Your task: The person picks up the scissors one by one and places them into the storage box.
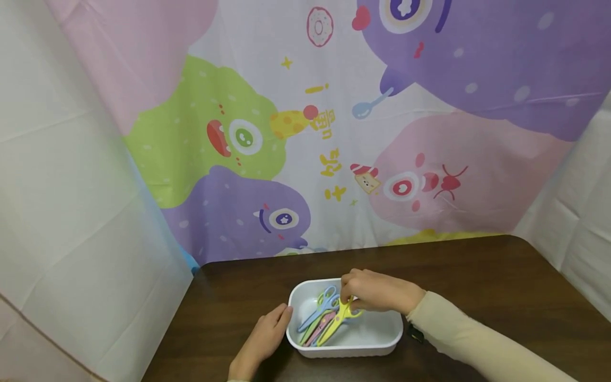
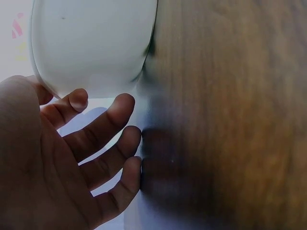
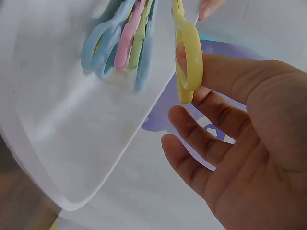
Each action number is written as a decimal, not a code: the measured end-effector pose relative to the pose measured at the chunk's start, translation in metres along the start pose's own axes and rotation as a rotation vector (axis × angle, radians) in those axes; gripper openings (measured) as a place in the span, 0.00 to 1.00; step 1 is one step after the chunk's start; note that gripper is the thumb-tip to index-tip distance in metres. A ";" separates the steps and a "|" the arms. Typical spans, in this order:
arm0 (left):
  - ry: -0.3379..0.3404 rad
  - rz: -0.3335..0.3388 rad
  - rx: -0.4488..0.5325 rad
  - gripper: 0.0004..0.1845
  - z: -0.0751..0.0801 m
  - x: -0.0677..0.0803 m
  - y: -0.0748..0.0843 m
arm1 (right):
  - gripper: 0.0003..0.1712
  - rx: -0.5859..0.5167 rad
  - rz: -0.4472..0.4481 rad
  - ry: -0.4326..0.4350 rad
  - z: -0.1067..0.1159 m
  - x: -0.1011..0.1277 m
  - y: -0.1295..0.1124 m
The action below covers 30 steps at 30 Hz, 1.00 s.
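Observation:
A pair of yellow scissors [image 1: 338, 320] is held at its handle by my right hand [image 1: 377, 291], over the white tray [image 1: 377, 347]. In the right wrist view, the thumb is through a yellow handle loop [image 3: 194, 57], and the other fingers [image 3: 192, 134] are spread below it. Other scissors lie bunched in the tray's left half: blue scissors [image 1: 321, 312], pink scissors [image 1: 326, 319] and green ones [image 3: 138, 45]. At the tray's left end my left hand [image 1: 265, 334] grips the rim between thumb and index finger, its other fingers loosely curled near the tabletop.
The tray stands on a dark brown wooden table [image 1: 229, 297]. A cloth printed with cartoon monsters [image 1: 248, 132] hangs behind the table's far edge. White cloth walls [image 1: 86, 175] flank it left and right. A small dark object [image 1: 415, 333] shows by the right sleeve.

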<state>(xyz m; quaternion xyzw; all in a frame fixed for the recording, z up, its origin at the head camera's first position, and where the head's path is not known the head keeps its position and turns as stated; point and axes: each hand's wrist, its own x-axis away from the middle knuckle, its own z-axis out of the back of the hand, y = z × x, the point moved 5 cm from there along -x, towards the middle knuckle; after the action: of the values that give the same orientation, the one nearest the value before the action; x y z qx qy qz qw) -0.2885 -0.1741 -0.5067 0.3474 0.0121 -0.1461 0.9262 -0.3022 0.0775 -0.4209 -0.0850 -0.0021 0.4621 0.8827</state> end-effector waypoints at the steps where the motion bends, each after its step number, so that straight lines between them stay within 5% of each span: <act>1: -0.001 0.002 0.003 0.18 0.000 0.000 0.000 | 0.08 0.000 0.004 -0.002 0.000 0.000 -0.001; 30: 0.013 -0.015 0.012 0.18 -0.001 -0.001 -0.002 | 0.10 -0.064 -0.026 -0.084 -0.017 -0.017 0.004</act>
<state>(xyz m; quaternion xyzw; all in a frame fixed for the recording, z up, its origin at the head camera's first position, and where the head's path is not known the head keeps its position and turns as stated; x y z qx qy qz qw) -0.2898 -0.1744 -0.5082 0.3537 0.0198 -0.1508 0.9229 -0.3137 0.0632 -0.4369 -0.0936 -0.0549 0.4535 0.8846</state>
